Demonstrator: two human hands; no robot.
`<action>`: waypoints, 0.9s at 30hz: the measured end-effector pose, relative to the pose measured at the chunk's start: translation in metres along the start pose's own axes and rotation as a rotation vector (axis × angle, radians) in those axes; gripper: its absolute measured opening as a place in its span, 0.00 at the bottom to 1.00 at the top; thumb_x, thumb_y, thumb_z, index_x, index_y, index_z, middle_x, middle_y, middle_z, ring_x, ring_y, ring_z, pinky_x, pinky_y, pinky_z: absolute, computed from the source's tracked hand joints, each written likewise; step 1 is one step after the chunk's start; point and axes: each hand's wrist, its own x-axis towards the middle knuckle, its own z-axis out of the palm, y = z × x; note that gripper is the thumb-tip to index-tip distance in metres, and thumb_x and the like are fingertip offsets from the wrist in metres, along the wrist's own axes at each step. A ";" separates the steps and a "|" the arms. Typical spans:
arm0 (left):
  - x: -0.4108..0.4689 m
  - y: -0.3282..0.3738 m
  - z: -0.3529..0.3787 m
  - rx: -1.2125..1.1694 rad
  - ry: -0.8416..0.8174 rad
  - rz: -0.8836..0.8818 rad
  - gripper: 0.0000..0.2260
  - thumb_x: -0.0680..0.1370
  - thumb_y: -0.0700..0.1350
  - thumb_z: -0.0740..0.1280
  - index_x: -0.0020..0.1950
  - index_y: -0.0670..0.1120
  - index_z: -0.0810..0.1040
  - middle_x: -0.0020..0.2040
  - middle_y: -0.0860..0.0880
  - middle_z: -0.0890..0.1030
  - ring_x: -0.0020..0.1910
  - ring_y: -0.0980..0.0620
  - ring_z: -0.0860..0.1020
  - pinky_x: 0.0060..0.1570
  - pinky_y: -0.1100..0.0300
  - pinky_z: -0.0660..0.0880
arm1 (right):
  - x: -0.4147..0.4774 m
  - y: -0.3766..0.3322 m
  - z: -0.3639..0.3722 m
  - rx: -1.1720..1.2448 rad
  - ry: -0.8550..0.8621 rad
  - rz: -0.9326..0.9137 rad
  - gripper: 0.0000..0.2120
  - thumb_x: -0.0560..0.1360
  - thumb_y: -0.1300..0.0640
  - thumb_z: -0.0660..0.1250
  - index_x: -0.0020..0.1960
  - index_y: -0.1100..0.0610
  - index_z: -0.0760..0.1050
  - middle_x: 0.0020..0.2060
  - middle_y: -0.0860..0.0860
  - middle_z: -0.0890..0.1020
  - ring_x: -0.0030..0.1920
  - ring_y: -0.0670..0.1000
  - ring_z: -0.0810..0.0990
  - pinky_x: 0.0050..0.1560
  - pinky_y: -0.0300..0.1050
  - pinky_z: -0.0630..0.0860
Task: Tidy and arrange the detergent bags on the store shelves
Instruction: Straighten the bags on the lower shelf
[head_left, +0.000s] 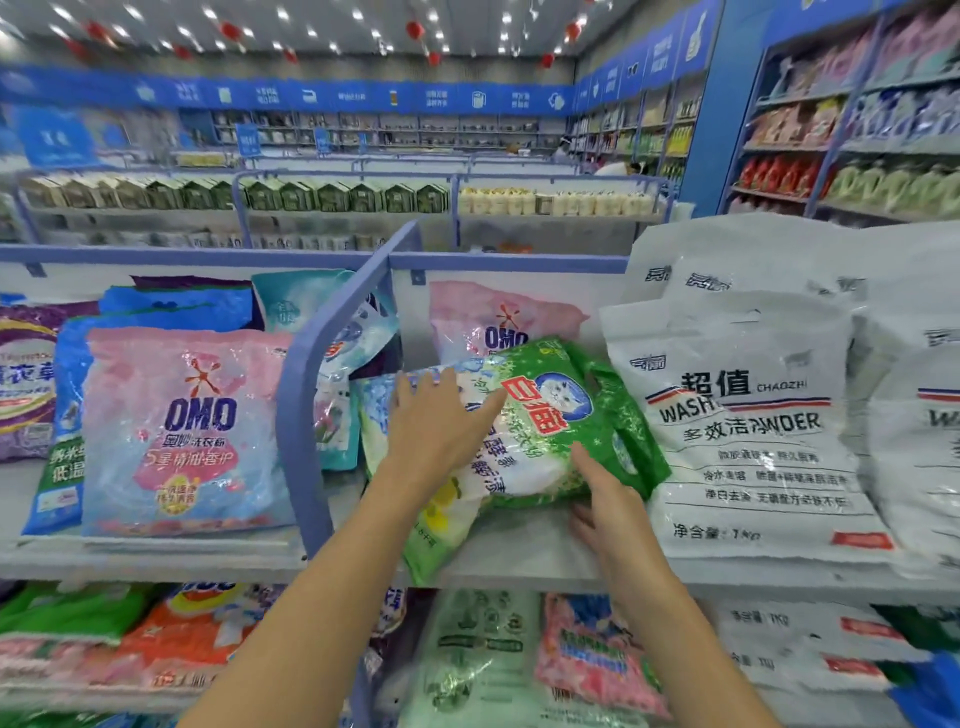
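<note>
Our left hand (434, 431) lies flat, released, on the green detergent bag (540, 436); our right hand (602, 499) grasps its edge near the shelf (519, 551) front.

Cat-logo bag (563, 402) lies left of washing-powder bag (748, 431)

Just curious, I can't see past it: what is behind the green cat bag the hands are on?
A pink OMO bag stands behind the green bag; only its top shows. Its lower part, and anything further back, is covered.
</note>
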 end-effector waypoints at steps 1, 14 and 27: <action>0.014 0.000 0.003 0.024 -0.021 -0.067 0.43 0.78 0.74 0.51 0.84 0.46 0.54 0.83 0.41 0.54 0.82 0.36 0.44 0.79 0.37 0.44 | 0.004 -0.002 0.004 0.024 0.005 -0.003 0.22 0.71 0.36 0.74 0.58 0.49 0.81 0.59 0.45 0.84 0.60 0.50 0.81 0.69 0.55 0.75; 0.077 0.018 -0.020 0.066 -0.167 -0.156 0.42 0.68 0.78 0.65 0.66 0.45 0.76 0.67 0.44 0.79 0.65 0.40 0.77 0.66 0.45 0.71 | 0.034 0.014 0.039 0.373 0.263 -0.008 0.47 0.60 0.57 0.85 0.68 0.51 0.59 0.63 0.57 0.78 0.58 0.57 0.82 0.60 0.63 0.80; -0.030 0.007 -0.040 -0.711 -0.284 -0.273 0.25 0.69 0.56 0.77 0.57 0.41 0.81 0.46 0.43 0.87 0.42 0.43 0.86 0.54 0.47 0.81 | -0.019 -0.010 -0.027 0.104 -0.009 -0.127 0.24 0.74 0.64 0.74 0.63 0.42 0.75 0.50 0.47 0.88 0.53 0.52 0.86 0.56 0.56 0.81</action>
